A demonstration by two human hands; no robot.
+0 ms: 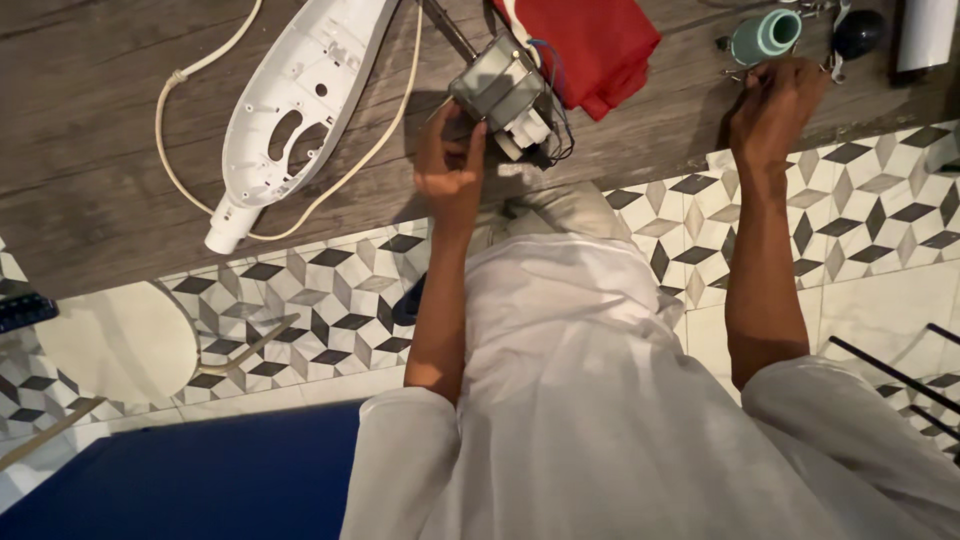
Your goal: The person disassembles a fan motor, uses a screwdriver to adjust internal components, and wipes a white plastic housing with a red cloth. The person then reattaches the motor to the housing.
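Motor [503, 92], upper centre of frame, already out of the white casing [300, 95] at upper left, was gripped by the left hand [450, 160]. Right hand [775, 105], fingers curled, touched small parts [765, 38] upper right; reassembly looked undone.

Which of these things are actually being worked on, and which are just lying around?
In hand:
- motor, held by the left hand
- small metal parts, under the right hand

Lying about:
- white casing with its cord
- red cloth
- green tube
- black knob
- white roll
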